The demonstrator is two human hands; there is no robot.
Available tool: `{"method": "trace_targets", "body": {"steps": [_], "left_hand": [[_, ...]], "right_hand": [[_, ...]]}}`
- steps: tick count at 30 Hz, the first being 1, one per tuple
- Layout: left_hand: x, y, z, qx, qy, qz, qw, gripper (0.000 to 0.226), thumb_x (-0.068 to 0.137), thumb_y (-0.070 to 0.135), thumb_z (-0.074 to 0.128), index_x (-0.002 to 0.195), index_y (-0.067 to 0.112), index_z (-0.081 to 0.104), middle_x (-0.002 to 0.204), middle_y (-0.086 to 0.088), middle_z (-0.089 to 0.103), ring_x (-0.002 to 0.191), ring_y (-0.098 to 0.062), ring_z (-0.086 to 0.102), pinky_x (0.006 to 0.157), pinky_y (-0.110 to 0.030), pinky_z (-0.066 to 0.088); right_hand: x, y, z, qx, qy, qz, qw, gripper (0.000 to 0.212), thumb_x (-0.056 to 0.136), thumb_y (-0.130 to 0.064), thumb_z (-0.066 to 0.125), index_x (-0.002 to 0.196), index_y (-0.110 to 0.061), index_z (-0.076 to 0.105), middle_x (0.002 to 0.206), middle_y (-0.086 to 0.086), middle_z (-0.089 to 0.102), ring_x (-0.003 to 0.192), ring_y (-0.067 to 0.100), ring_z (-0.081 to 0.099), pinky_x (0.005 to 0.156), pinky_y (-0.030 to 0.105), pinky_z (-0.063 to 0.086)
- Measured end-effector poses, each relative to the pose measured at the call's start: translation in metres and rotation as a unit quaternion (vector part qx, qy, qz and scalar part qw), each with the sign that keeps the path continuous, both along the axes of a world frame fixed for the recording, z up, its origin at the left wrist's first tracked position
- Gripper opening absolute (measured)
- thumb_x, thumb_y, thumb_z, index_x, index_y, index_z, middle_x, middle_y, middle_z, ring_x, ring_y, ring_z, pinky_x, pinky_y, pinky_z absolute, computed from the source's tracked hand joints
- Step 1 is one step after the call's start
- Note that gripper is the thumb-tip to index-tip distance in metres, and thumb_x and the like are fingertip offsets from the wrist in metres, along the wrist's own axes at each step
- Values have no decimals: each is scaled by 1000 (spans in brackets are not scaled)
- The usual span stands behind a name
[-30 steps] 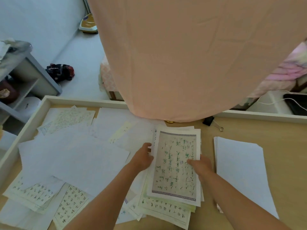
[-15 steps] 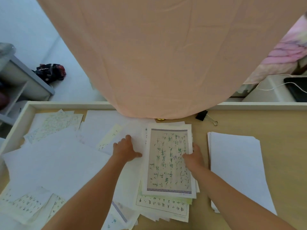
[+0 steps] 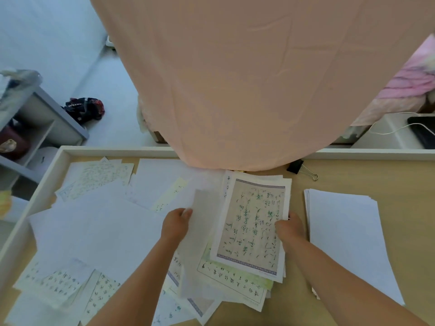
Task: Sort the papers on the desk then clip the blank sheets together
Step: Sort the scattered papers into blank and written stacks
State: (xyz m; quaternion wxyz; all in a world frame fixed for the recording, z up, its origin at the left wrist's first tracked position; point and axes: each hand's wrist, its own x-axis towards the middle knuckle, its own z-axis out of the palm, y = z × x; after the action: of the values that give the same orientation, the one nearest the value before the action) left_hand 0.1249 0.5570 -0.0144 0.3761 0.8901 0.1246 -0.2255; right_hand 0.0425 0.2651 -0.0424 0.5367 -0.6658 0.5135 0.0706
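A pile of written sheets (image 3: 254,222) lies mid-desk, topped by a page with green handwriting inside a purple border. My right hand (image 3: 288,228) grips that pile's right edge. My left hand (image 3: 176,223) pinches the edge of a blank sheet (image 3: 202,241) and lifts it just left of the pile. A neat stack of blank sheets (image 3: 346,236) sits to the right. Loose blank and written papers (image 3: 98,227) cover the left half of the desk. A black binder clip (image 3: 300,168) lies near the desk's far rim.
The wooden desk (image 3: 400,208) has a raised white rim (image 3: 117,151) at its far and left sides. A peach cloth (image 3: 235,78) hangs over the far edge. A grey shelf (image 3: 40,123) stands at left; a dark device with a white cable (image 3: 421,132) lies at far right.
My left hand has gone from resting flat on the papers to pinching a blank sheet and raising its edge. My right hand slid to the written pile's right edge.
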Motion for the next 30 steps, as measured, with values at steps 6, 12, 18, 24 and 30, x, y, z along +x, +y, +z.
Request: {"method": "trace_targets", "body": {"steps": [6,12,18,24,30], "left_hand": [[-38,28,-8,-81,155,23,984,49,88,-3,49,132,17,56,119,-5,61,93,-21,62,67,-29,53],[-49,36,-2,-136,300,-31,944,41,85,32,63,123,18,59,111,-6,70,100,-29,68,91,-46,56],[-62,25,-14,-144,163,-5,976,43,88,36,70,124,17,56,116,-3,65,102,-25,63,90,-40,52],[-71,49,-16,-218,143,82,962,34,93,21,64,123,7,59,106,-7,69,94,-24,68,74,-36,57],[-76,63,-18,-293,194,120,929,36,90,16,68,124,11,58,112,-13,71,101,-35,68,91,-56,54]], "right_hand": [[-10,16,5,4,-1,-33,999,38,93,3,42,122,-13,59,105,6,62,83,23,57,56,26,44],[-24,46,4,-19,36,108,993,37,91,4,45,124,-9,58,104,5,62,91,23,60,62,27,48],[-31,77,12,-40,17,341,939,43,89,-1,47,124,-21,62,102,-4,65,86,11,62,66,21,51],[-27,65,19,-153,62,269,949,71,90,-23,60,154,-18,28,151,10,33,139,30,33,105,40,43],[-20,59,32,10,-37,280,959,35,100,-21,53,134,-19,55,117,-1,63,95,13,58,69,21,43]]}}
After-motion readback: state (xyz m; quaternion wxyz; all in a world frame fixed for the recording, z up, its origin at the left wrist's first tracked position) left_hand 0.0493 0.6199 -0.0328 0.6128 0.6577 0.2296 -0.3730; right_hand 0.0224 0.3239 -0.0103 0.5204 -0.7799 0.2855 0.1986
